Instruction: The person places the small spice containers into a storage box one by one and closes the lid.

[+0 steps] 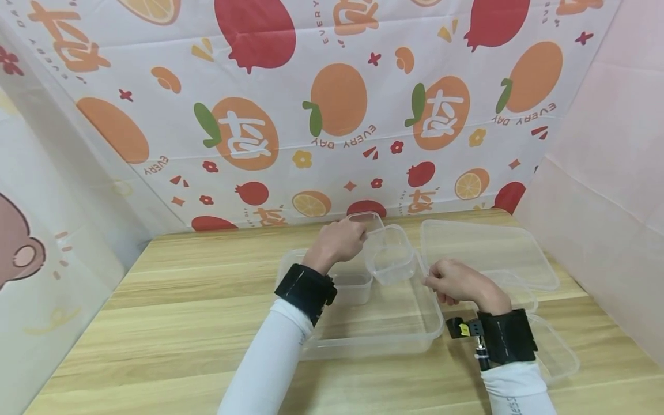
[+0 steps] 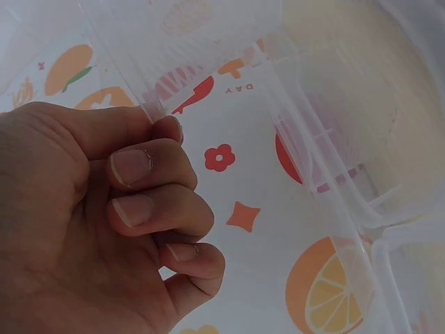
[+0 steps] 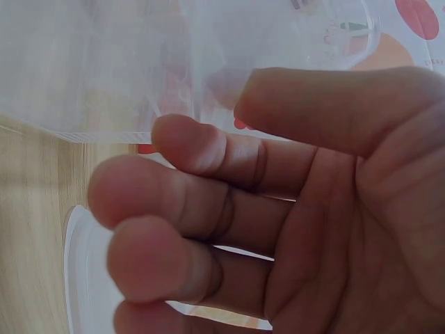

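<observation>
My left hand (image 1: 339,242) reaches over the back of a large clear plastic box (image 1: 373,346). Thumb and index finger pinch the edge of a small clear plastic container (image 1: 370,219), while the other fingers curl in beneath, as the left wrist view shows. A second small container (image 1: 391,256) sits at the right inside the big box, tilted. Partly under my left forearm is another small container (image 1: 353,291). My right hand (image 1: 459,282) hovers at the big box's right rim, fingers loosely bent; the right wrist view shows thumb and index finger apart with nothing between them.
A large clear lid (image 1: 487,253) lies at the back right of the wooden table (image 1: 181,328). Smaller clear lids (image 1: 555,349) lie in front of it, partly under the right wrist. A fruit-patterned cloth (image 1: 332,167) hangs along the back edge.
</observation>
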Demonstrator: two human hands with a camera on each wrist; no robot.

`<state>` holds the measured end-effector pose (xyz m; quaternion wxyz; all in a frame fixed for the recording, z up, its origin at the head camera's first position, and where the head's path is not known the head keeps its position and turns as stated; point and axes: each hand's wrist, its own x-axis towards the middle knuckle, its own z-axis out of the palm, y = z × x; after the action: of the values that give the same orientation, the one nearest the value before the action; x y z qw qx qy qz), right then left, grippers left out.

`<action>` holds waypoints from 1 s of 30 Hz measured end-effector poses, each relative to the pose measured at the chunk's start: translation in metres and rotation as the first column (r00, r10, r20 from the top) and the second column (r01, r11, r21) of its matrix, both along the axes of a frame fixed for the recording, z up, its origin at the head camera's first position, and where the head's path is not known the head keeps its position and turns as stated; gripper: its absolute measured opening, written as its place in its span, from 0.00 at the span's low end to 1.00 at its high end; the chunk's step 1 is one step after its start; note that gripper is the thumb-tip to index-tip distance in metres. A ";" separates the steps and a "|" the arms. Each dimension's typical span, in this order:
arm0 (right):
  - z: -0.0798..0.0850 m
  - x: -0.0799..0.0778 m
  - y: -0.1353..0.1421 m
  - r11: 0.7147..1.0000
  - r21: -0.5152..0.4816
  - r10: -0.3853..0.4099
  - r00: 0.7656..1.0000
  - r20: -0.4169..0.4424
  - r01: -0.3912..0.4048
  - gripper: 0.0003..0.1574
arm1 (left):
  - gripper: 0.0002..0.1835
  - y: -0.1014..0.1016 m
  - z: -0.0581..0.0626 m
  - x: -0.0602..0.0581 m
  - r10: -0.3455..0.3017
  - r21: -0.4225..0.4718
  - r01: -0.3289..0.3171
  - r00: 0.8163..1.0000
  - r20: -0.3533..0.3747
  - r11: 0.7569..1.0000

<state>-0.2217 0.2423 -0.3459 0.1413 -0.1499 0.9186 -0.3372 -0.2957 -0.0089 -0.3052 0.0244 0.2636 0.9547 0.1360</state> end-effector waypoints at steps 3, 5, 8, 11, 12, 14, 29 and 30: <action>0.001 0.000 0.000 1.000 0.004 -0.001 1.000 0.000 0.001 0.18 | 0.11 0.001 -0.001 -0.001 0.000 0.004 0.000 1.000 -0.002 1.000; 0.002 0.000 0.000 1.000 0.005 0.002 1.000 -0.003 -0.002 0.19 | 0.10 0.002 -0.002 -0.001 0.000 0.003 0.000 1.000 -0.001 1.000; 0.002 0.001 -0.001 1.000 0.002 0.008 1.000 -0.008 -0.008 0.19 | 0.10 0.003 -0.003 -0.001 0.000 0.002 0.000 1.000 0.006 1.000; 0.002 0.001 0.000 1.000 -0.003 0.009 1.000 -0.010 -0.009 0.18 | 0.10 0.005 -0.004 0.000 -0.005 0.001 0.005 1.000 0.008 1.000; 0.002 0.001 0.000 1.000 -0.002 0.010 1.000 -0.012 -0.010 0.18 | 0.11 0.005 -0.004 0.001 -0.006 0.002 0.006 1.000 0.009 1.000; 0.002 0.000 0.000 1.000 -0.001 0.006 1.000 -0.009 -0.006 0.18 | 0.11 0.006 -0.004 0.001 -0.007 -0.004 0.007 1.000 0.008 1.000; 0.000 0.000 0.000 1.000 -0.002 0.012 1.000 -0.018 -0.012 0.18 | 0.12 0.013 -0.011 -0.002 0.001 -0.096 0.003 0.999 0.038 0.995; 0.000 0.000 0.000 1.000 -0.004 0.014 1.000 -0.019 -0.014 0.18 | 0.11 0.014 -0.012 -0.002 0.000 -0.103 0.004 0.999 0.040 0.995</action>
<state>-0.2216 0.2428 -0.3462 0.1348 -0.1597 0.9181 -0.3366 -0.2982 0.0047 -0.3167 0.0572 0.2601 0.9595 0.0921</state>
